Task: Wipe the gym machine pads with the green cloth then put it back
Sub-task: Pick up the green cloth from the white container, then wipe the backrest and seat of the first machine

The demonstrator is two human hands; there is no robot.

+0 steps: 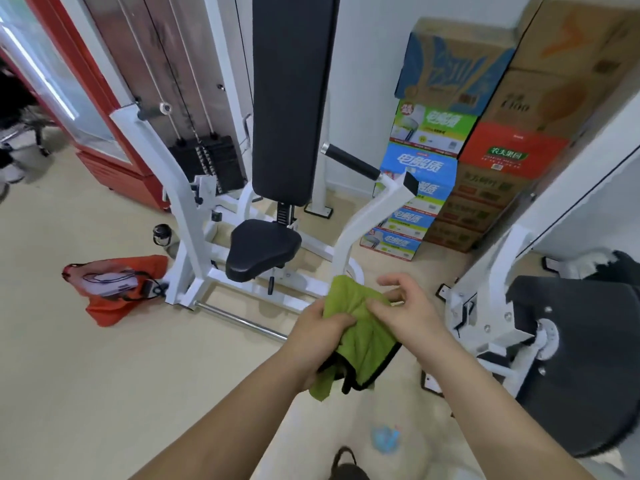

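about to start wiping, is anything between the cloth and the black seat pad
Nothing lies on the seat pad. The left hand and right hand hold the green cloth; only the white lever arm rises beside the direct path, so reaching left of it looks clear.

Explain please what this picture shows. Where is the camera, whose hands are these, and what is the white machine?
This single picture comes from a camera worn on the person's head, looking down. The left hand and right hand are that person's own; both have a grip on the green cloth. Ahead stands a white gym machine with a black seat pad and a tall back pad. An orange bag lies on the floor left of it; cardboard boxes are stacked at the right.
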